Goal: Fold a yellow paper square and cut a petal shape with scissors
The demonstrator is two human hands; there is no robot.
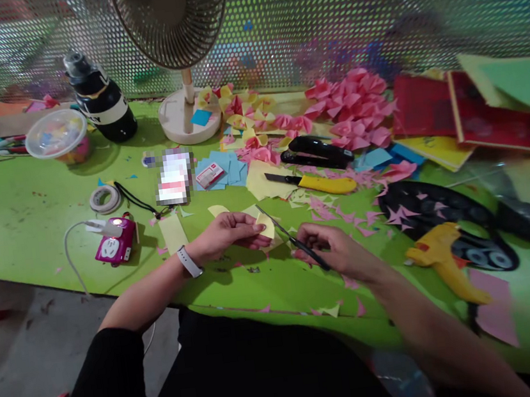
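Observation:
My left hand pinches a small piece of yellow paper between thumb and fingers above the green table. Black scissors are in my right hand, which is closed around their handles. The blades point up and left and lie close along the right edge of the yellow paper; whether they touch it I cannot tell. Beneath and beside my left hand are more pale yellow paper pieces. Pink paper scraps are scattered beyond my right hand.
Behind lie a yellow-handled knife, a black stapler, a phone and folded pink paper flowers. A fan and black bottle stand farther back. At right is a yellow glue gun; at left, a purple power socket.

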